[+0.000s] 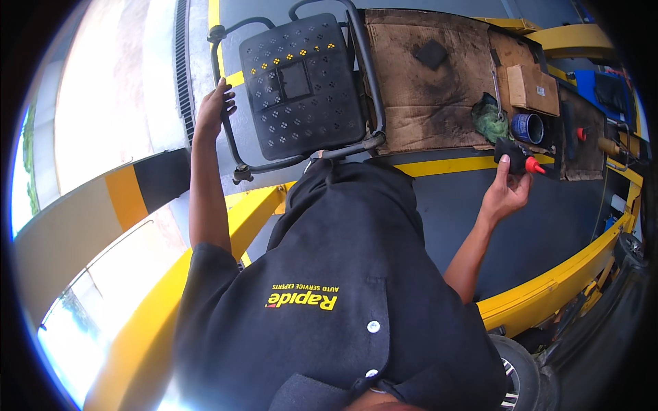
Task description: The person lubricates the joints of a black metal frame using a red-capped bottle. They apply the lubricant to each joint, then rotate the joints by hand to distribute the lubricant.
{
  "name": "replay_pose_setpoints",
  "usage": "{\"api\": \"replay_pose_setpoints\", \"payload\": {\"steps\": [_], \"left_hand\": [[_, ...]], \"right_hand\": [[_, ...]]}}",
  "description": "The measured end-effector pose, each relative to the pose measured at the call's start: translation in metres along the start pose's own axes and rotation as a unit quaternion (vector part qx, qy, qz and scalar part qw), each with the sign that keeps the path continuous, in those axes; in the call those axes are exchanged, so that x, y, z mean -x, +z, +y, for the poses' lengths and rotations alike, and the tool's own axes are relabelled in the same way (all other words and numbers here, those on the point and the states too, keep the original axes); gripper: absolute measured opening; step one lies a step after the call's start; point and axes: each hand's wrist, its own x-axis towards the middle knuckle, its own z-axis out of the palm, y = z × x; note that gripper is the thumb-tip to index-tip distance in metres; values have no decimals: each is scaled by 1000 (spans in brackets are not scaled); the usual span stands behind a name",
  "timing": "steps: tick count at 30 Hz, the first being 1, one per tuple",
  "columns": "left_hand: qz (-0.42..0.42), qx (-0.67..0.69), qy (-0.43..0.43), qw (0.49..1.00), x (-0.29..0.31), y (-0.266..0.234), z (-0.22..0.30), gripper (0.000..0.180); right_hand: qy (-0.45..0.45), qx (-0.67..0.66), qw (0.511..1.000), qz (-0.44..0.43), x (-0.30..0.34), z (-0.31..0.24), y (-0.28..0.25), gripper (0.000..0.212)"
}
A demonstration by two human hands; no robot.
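My left hand (215, 109) lies across the left tube of a black metal-framed chair (301, 89), its fingers curled over to the inner side. The chair has a perforated plastic panel with yellow marks and a square opening. In my right hand (508, 190) is a small black bottle (510, 152) with a red pointed nozzle (534, 166), pinched between thumb and fingers. Just beyond that hand stand an open blue can (527, 128) and a crumpled green rag (491, 122), both on a cardboard-covered surface (404, 103).
A brown cardboard box (533, 89) and a dark square pad (430, 54) also lie on that surface. Yellow metal beams (548, 291) cross at both sides. A car wheel (515, 373) shows at lower right. On the left is a floor grate (182, 68).
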Motion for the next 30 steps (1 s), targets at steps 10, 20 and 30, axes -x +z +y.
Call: {"api": "replay_pose_setpoints", "payload": {"steps": [10, 20, 30], "left_hand": [[20, -41, 31, 998, 2, 4, 15, 74], [235, -157, 272, 920, 89, 32, 40, 49], [-170, -206, 396, 879, 212, 179, 26, 29]], "right_hand": [[-24, 61, 996, -57, -8, -13, 13, 34], [26, 22, 988, -149, 14, -30, 40, 35], [22, -74, 949, -305, 40, -58, 86, 42]]}}
